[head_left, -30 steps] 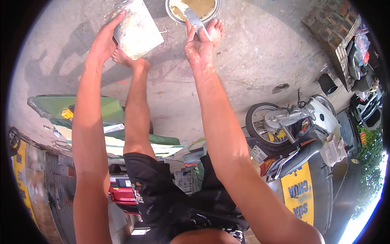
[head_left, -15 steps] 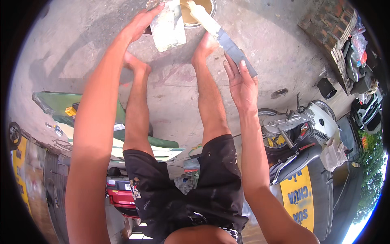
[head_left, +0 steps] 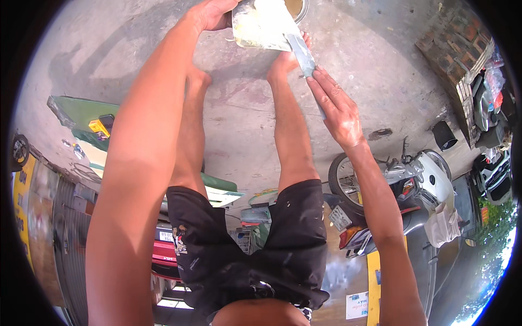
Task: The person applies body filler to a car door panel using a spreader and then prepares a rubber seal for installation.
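At the top of the view my left hand (head_left: 213, 14) is closed on the edge of a flat mixing board (head_left: 244, 39). Pale cream putty (head_left: 272, 17) is smeared across the board, very bright in the sun. My right hand (head_left: 338, 108) grips a long flat grey putty knife (head_left: 302, 53), its fingers laid along the blade. The knife's far end touches the board's right lower corner, where putty lies. Partly hidden behind the board is a round metal can (head_left: 306, 10) with tan stuff inside, cut off by the upper edge.
My bare feet stand on stained concrete (head_left: 239, 108) below the can. A motorbike (head_left: 402, 174) is at the right, with a black bucket (head_left: 444, 136) and a brick structure (head_left: 457, 60) beyond it. Green panels (head_left: 81, 117) lie at the left, carrying a yellow item (head_left: 99, 128).
The knife, which held a lump of putty at its tip, has come left onto the board. My right hand has turned over, knuckles up. The board has shifted right and up.
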